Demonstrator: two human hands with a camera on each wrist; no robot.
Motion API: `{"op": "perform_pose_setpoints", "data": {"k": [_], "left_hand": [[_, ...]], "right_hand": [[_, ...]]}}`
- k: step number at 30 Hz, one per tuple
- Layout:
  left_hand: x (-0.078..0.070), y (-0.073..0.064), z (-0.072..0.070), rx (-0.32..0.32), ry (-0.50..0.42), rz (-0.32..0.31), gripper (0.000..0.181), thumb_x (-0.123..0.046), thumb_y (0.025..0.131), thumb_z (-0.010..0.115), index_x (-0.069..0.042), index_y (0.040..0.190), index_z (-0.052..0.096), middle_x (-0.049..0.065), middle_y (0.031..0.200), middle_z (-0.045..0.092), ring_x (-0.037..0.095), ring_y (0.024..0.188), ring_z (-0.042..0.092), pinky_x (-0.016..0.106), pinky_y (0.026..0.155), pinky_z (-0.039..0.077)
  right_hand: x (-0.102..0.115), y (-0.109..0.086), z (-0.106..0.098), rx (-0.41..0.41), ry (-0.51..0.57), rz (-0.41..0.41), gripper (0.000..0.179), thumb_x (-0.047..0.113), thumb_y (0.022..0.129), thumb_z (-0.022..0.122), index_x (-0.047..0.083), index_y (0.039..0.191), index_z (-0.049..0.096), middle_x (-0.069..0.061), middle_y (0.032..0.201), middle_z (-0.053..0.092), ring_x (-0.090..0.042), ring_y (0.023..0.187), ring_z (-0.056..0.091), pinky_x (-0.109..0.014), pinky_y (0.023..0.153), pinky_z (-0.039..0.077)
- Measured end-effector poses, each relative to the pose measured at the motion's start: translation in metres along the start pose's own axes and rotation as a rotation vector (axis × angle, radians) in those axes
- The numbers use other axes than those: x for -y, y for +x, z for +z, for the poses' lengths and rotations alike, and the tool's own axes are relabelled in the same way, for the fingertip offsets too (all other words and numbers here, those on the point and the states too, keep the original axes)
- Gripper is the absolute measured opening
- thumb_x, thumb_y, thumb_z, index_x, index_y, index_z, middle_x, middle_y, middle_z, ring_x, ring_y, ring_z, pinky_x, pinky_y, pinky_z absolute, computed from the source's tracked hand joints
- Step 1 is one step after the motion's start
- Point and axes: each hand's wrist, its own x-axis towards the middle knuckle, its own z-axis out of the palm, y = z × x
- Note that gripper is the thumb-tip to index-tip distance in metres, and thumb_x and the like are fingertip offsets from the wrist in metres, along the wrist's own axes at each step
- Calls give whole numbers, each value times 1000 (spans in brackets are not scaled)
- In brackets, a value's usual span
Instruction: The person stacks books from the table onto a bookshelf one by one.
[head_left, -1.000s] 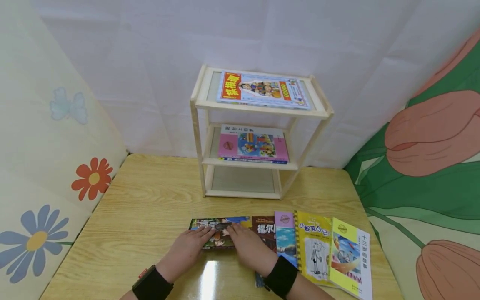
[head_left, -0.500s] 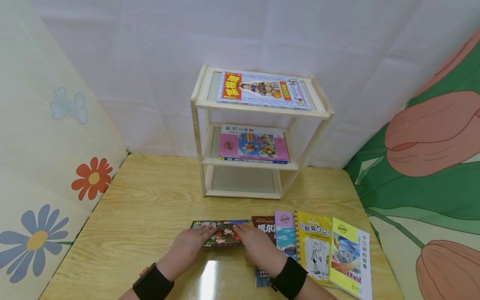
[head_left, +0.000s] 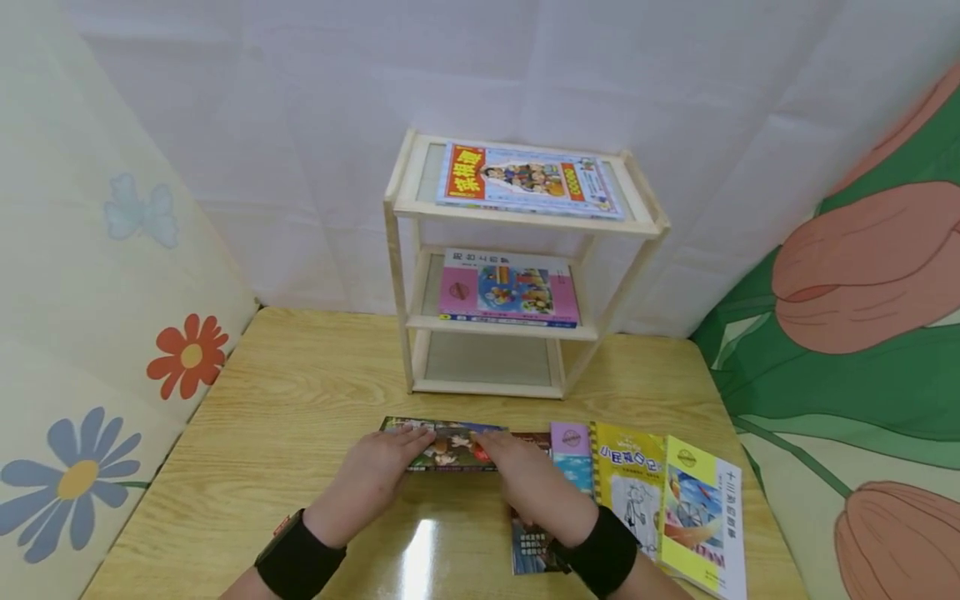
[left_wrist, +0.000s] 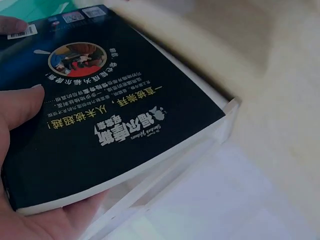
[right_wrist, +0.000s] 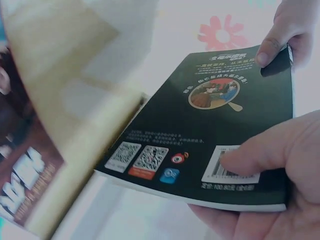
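Both hands hold one paperback book point(head_left: 450, 451) in front of the shelf, tilted so the head view sees its illustrated cover foreshortened. My left hand point(head_left: 375, 477) grips its left end, and my right hand point(head_left: 538, 485) grips its right end. The left wrist view shows the book's dark back cover point(left_wrist: 135, 95) with the left thumb point(left_wrist: 25, 105) lying on it and fingers underneath. In the right wrist view, the right thumb point(right_wrist: 255, 157) presses over the barcode while the other fingers support the far side.
A three-tier wooden shelf point(head_left: 498, 390) stands behind, with a blue book point(head_left: 525, 177) on top and a pink book point(head_left: 510, 292) uppermost on the middle tier. At right lie a brown book point(head_left: 532, 546), a purple-blue book point(head_left: 572, 450), a yellow book point(head_left: 626, 450) and a yellow-white book point(head_left: 701, 512).
The held book has moved away from the person, toward the shelf, and slightly right. Both hands travelled with it, and more of the brown book's lower part shows.
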Motion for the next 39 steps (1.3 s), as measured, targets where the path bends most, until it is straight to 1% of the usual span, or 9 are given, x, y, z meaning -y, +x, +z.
{"op": "perform_pose_setpoints", "data": {"k": [2, 6, 8, 11, 15, 21, 28, 33, 39], "left_hand": [[0, 5, -6, -52, 7, 19, 49, -3, 73, 76, -13, 119, 67, 2, 116, 68, 19, 102, 67, 35, 81, 56], [-2, 14, -19, -139, 17, 46, 51, -1, 71, 77, -12, 120, 66, 3, 118, 68, 20, 104, 66, 35, 82, 55], [-4, 19, -25, -164, 22, 61, 53, -2, 71, 78, -12, 122, 66, 4, 119, 67, 20, 106, 66, 35, 84, 55], [-8, 28, -35, -185, 38, 79, 54, -4, 73, 76, -12, 124, 64, 3, 121, 66, 20, 108, 64, 36, 87, 54], [-13, 38, -49, -217, 43, 102, 52, -3, 76, 73, -13, 126, 63, 4, 122, 65, 20, 110, 64, 37, 87, 53], [-20, 51, -65, -279, 55, 140, 51, -2, 78, 71, -11, 127, 61, 5, 124, 64, 23, 111, 63, 38, 88, 53], [-25, 65, -82, -327, 87, 171, 53, -5, 80, 73, -12, 130, 59, 6, 126, 63, 23, 113, 62, 38, 91, 52], [-28, 76, -90, -362, 118, 188, 51, -7, 83, 70, -12, 132, 56, 6, 129, 60, 24, 116, 60, 39, 93, 51], [-26, 95, -95, -450, 175, 223, 47, -7, 87, 67, -13, 132, 57, 6, 129, 60, 22, 117, 59, 39, 95, 49]], "right_hand": [[1, -3, -7, -62, -37, -17, 75, -16, 79, 58, 15, 145, 40, -7, 145, 45, -23, 127, 49, -36, 95, 50], [-2, -7, -19, -262, -125, -88, 60, -11, 83, 58, 10, 138, 49, -10, 138, 52, -24, 123, 54, -36, 90, 52], [-5, -8, -25, -371, -153, -121, 53, -10, 84, 57, 9, 134, 54, -12, 133, 57, -25, 118, 58, -36, 89, 53], [-8, -12, -34, -485, -187, -130, 55, -11, 80, 62, 10, 130, 58, -10, 129, 61, -24, 113, 61, -33, 81, 56], [-11, -18, -47, -576, -204, -116, 63, -15, 72, 62, 12, 129, 59, -7, 128, 62, -23, 112, 62, -34, 81, 56], [-12, -26, -63, -679, -204, -102, 69, -18, 65, 60, 9, 128, 60, -9, 131, 59, -24, 118, 58, -40, 96, 49], [-17, -27, -75, -866, -193, -145, 71, -23, 60, 49, 4, 124, 62, -13, 128, 61, -27, 118, 58, -42, 102, 44], [-25, -23, -85, -990, -170, -207, 70, -22, 61, 41, 3, 122, 64, -14, 126, 62, -30, 119, 57, -45, 102, 44], [-34, -16, -95, -1103, -141, -237, 71, -25, 63, 37, 3, 122, 64, -14, 126, 62, -29, 120, 57, -46, 101, 44]]}}
